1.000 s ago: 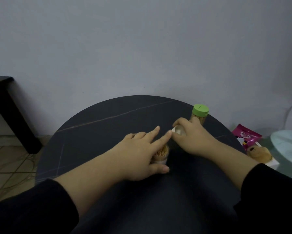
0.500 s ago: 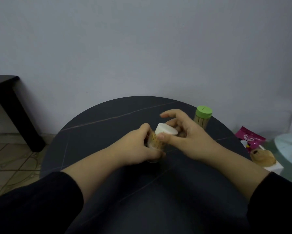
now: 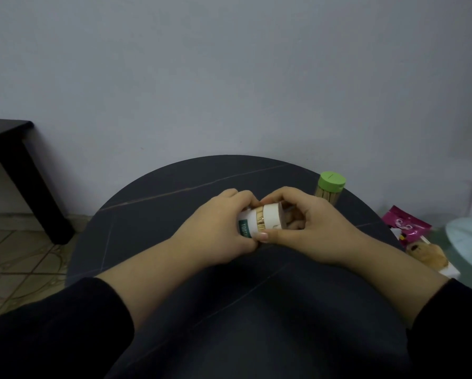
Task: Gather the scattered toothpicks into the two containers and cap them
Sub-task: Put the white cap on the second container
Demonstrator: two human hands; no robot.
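Observation:
My left hand point(image 3: 215, 228) grips a toothpick container point(image 3: 247, 225) with a green-and-white label, tilted on its side above the round dark table point(image 3: 174, 203). A band of toothpick tips point(image 3: 260, 220) shows at its mouth. My right hand point(image 3: 308, 225) holds the white cap point(image 3: 272, 218) over that mouth, fingers curled around it. The cap sits partly on, with toothpicks still showing between cap and body. A second container with a green cap point(image 3: 330, 187) stands upright at the table's far right edge, full of toothpicks.
A pink snack packet point(image 3: 405, 224) and a brown pastry point(image 3: 426, 254) lie on a surface to the right, beside a pale blue plate point(image 3: 470, 242). A black side table point(image 3: 8, 149) stands at the left. Patterned floor tiles show below it.
The container went from upright on the table to lifted and tilted sideways in my left hand. My right hand brought the white cap from the table onto its mouth.

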